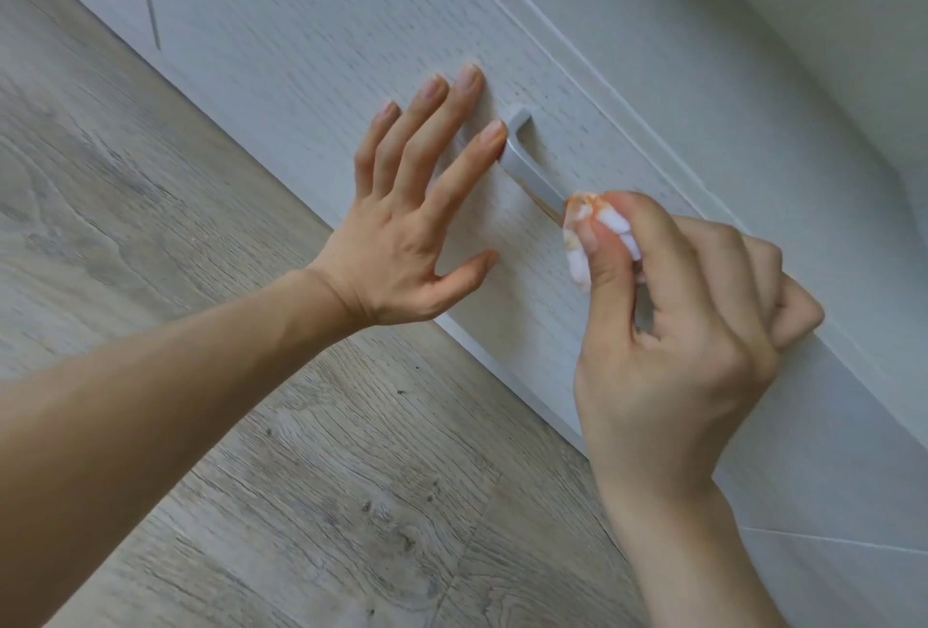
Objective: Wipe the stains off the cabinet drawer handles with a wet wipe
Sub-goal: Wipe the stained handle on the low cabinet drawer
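Head view. My left hand (401,225) lay flat on the pale drawer front (311,24), fingers spread, index tip touching the upper end of the silver handle (530,163). The handle's long axis ran diagonally, upper left to lower right. My right hand (673,341) pinched the orange-stained wet wipe (577,230) against the handle's lower end, hiding it. Wood-look floor (150,200) lay below.

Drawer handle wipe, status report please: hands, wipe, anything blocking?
Left hand open, flat on drawer front. Right hand pinching orange-stained wet wipe against handle. Orange residue visible under handle. Nothing blocking.
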Action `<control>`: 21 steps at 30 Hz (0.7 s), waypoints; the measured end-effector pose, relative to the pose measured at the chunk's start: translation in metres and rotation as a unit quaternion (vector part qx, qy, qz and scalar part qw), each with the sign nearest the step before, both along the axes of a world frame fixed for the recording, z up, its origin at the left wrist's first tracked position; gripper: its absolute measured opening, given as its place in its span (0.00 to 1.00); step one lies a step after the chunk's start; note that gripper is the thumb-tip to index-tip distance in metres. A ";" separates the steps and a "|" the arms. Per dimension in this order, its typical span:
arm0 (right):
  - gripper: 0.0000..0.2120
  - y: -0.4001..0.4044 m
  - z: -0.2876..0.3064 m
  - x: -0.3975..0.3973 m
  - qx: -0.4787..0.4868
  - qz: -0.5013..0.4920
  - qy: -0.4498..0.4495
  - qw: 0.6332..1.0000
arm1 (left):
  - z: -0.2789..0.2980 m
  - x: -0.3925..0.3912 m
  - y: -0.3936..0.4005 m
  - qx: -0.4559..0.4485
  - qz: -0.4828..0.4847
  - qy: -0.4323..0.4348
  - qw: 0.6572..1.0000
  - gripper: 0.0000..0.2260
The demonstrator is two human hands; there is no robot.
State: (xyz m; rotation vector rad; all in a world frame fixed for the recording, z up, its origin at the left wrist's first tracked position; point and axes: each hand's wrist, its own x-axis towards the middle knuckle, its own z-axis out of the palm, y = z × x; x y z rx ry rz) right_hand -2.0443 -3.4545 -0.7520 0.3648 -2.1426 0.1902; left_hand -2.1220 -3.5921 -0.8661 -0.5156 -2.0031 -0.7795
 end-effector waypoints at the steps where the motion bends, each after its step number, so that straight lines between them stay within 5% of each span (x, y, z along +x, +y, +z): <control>1: 0.11 0.001 0.000 0.001 0.007 -0.002 -0.002 1.000 | 0.000 0.000 -0.001 -0.001 0.000 -0.001 1.000 0.40; 21: 0.09 -0.011 -0.001 -0.008 -0.011 0.037 -0.005 0.999 | 0.001 0.002 -0.006 -0.024 -0.007 0.000 1.000 0.39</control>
